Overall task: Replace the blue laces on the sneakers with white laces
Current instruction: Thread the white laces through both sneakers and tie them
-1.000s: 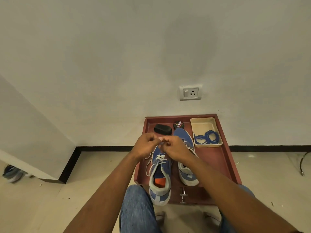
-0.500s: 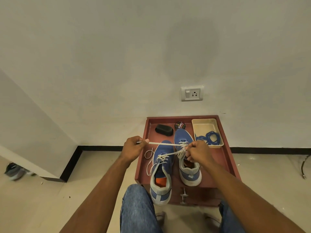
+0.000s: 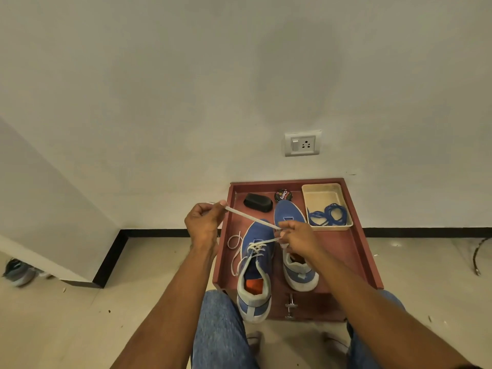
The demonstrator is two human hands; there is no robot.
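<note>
Red tray [image 3: 356, 251]: two sneakers [image 3: 255, 265]

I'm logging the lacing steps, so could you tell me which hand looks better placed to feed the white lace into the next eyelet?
Probably the right hand: it pinches the white lace right over the right sneaker. The left hand holds the lace's far end out past the tray edge.

Your left hand [image 3: 203, 222] pinches a white lace [image 3: 250, 218] pulled taut to your right hand [image 3: 296, 238], centre frame. Two blue sneakers [image 3: 255, 265] sit on the red tray [image 3: 356, 251]. Blue laces [image 3: 328, 215] lie in the beige tray [image 3: 323, 194], right of centre.
</note>
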